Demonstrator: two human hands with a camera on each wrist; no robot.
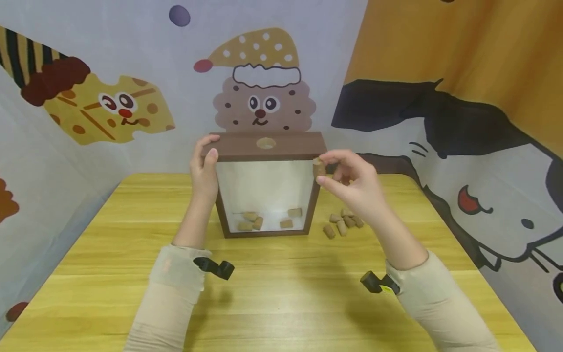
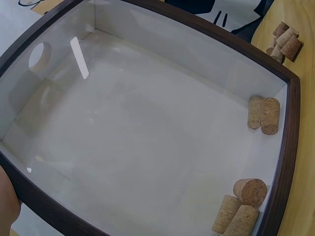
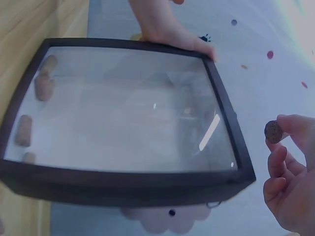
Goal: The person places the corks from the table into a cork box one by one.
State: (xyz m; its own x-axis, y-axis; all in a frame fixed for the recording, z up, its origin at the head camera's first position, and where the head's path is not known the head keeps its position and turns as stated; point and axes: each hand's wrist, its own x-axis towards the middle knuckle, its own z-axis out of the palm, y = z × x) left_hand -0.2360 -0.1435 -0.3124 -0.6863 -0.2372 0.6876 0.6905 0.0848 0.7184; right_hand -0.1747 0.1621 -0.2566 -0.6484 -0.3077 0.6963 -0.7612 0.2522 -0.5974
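Note:
A dark brown wooden shadow box (image 1: 237,145) with a clear front stands upright on the table, a round hole (image 1: 266,143) in its top. My left hand (image 1: 203,173) grips the box's top left corner, fingers over the top and thumb at the front edge. Between thumb and fingertips, my right hand (image 1: 361,186) pinches a cork (image 1: 318,169) by the top right corner. The right wrist view shows the end of this cork (image 3: 273,132) beyond the box's top edge. Several corks (image 2: 270,116) lie along the bottom inside the box, in two groups.
On the wooden table (image 1: 272,293), a small pile of loose corks (image 1: 349,221) lies just right of the box. Behind hangs a cloth (image 1: 176,58) printed with cartoon figures. Each wrist carries a small black camera mount (image 1: 215,268) near the sleeve.

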